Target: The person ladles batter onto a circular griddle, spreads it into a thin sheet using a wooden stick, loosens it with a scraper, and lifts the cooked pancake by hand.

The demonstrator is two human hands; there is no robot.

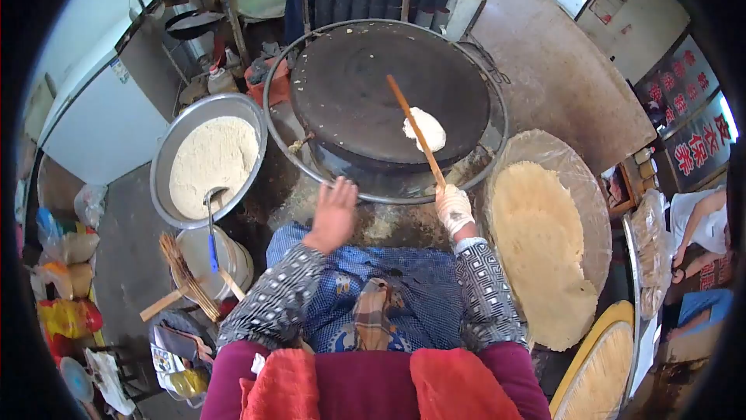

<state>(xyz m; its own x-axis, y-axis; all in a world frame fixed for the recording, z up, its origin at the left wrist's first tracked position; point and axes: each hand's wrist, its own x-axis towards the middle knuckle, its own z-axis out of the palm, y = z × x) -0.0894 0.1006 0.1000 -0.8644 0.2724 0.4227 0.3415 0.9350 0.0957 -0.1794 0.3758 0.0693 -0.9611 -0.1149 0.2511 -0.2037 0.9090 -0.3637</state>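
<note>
My left hand point(335, 214) is bare, its fingers stretched out over the near rim of the metal ring around a round dark griddle point(365, 86). It holds nothing. In a white glove, my right hand point(454, 209) is closed on a wooden stick point(416, 128) that slants up and left over the griddle. A small mound of pale batter point(427, 129) lies on the griddle's right part, partly under the stick. Left of the griddle stands a metal bowl point(162, 179) of pale batter, with a blue-handled ladle point(212, 241) resting in it.
Thin flatbreads point(538, 233) lie on a round, plastic-covered surface at my right. At the left are a bucket point(245, 264) and a straw brush point(186, 272). A brown board point(552, 62) stands behind on the right. Another person point(699, 222) is at the far right edge.
</note>
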